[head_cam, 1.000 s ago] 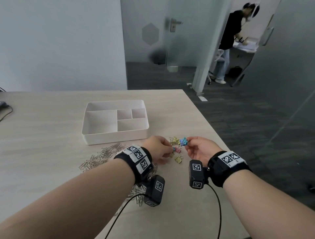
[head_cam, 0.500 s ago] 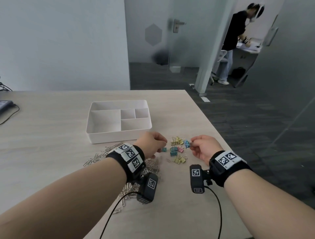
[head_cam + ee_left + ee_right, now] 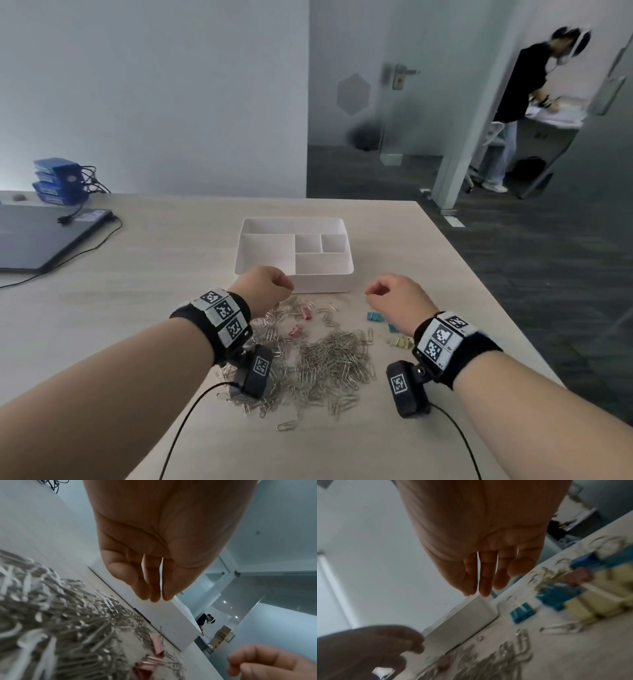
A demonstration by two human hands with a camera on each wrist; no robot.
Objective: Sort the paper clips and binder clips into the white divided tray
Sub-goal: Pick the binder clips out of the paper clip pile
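The white divided tray (image 3: pixel 322 282) stands empty in the middle of the table. In front of it lies a big heap of silver paper clips (image 3: pixel 329 366) with two pink binder clips (image 3: pixel 304 312) on it. A teal binder clip (image 3: pixel 375 316) and yellow binder clips (image 3: pixel 400 341) lie at the right, partly under my right wrist. My left hand (image 3: pixel 282 286) hovers over the heap's far left, fingers loosely curled and empty (image 3: pixel 150 588). My right hand (image 3: pixel 375 291) hovers near the tray's front right corner, fingers (image 3: pixel 481 582) hanging loose and holding nothing.
A closed laptop (image 3: pixel 41 236) with a cable and stacked blue boxes (image 3: pixel 58 180) sit at the far left of the table. The table's right edge (image 3: pixel 496 291) runs close to my right wrist. A person (image 3: pixel 513 113) stands in the room beyond.
The right hand no longer holds the blue binder clip it pinched a second ago. Both hands have left the binder clips, and the head view has shifted, bringing the paper clip heap between them.
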